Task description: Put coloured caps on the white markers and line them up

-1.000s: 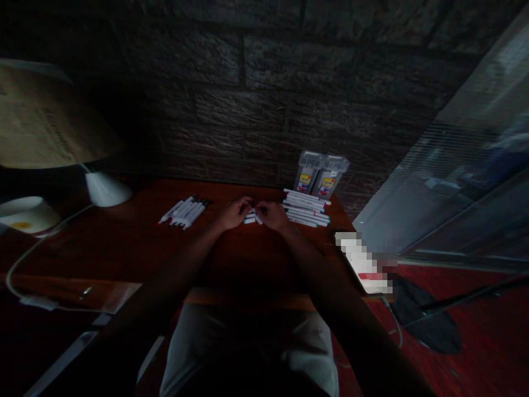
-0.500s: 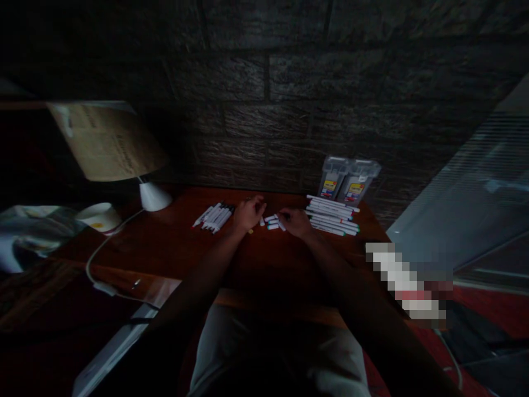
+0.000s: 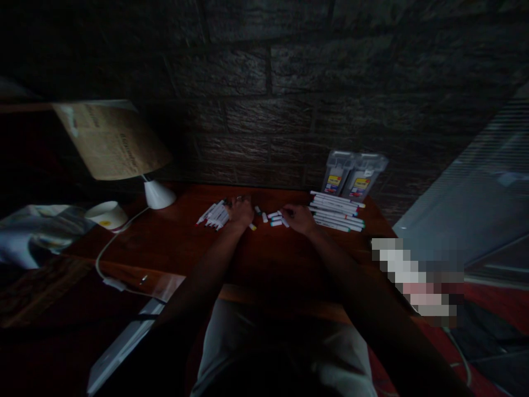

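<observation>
My left hand [image 3: 241,211] reaches over the right edge of a pile of white markers [image 3: 215,215]; its fingers look apart and touch or nearly touch the pens. Beside its wrist lies a small piece with a yellow end [image 3: 253,226]. My right hand [image 3: 300,219] has its fingertips pinched together at several short white marker caps [image 3: 275,223], some with green ends. Whatever is in that pinch is too dark and small to make out. Close to the right hand, a row of white markers [image 3: 336,212] lies roughly side by side, with differently coloured ends.
Two clear plastic cases [image 3: 359,179] with yellow labels stand at the back right against the stone wall [image 3: 248,121]. On the left are a table lamp [image 3: 159,194], a white cup [image 3: 108,216] and a cable [image 3: 99,259] along the wooden table [image 3: 165,242].
My left hand has moved left from the middle onto the edge of the marker pile, uncovering small pieces beside it. My right hand stays at the caps. The view has shifted slightly.
</observation>
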A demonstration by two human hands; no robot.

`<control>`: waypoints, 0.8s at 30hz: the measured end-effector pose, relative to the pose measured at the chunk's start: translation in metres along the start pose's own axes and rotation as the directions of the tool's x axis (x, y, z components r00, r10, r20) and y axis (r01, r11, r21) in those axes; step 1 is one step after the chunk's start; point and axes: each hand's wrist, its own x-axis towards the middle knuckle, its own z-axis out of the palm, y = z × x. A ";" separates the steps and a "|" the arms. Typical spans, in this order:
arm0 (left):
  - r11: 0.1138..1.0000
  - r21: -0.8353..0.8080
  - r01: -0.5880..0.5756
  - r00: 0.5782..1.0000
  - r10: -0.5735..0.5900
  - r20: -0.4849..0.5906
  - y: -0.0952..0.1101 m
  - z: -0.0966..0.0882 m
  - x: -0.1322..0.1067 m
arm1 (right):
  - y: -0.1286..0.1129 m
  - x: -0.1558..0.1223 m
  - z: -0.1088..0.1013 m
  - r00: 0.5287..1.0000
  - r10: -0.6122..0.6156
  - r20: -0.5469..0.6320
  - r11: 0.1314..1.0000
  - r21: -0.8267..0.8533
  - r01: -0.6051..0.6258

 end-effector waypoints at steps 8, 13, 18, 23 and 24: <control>0.985 -0.096 -0.140 0.990 0.139 -0.018 -0.010 0.012 0.015 | -0.001 0.000 -0.001 0.999 -0.042 0.012 0.999 -0.029 0.042; 0.967 -0.145 -0.211 0.977 0.214 0.008 -0.006 0.013 0.016 | -0.001 0.001 -0.001 0.999 -0.051 0.019 0.998 -0.038 0.051; 0.995 -0.009 -0.103 0.994 0.103 0.035 -0.003 0.006 0.008 | -0.002 -0.001 -0.003 0.999 0.046 0.002 0.996 -0.074 -0.046; 0.999 0.012 -0.048 0.997 0.047 0.060 -0.001 0.005 0.006 | -0.002 -0.001 -0.004 0.981 0.184 -0.055 0.977 -0.096 -0.188; 0.999 0.005 -0.042 0.997 0.041 0.066 -0.001 0.005 0.007 | 0.000 0.000 -0.005 0.980 0.188 -0.065 0.978 -0.079 -0.193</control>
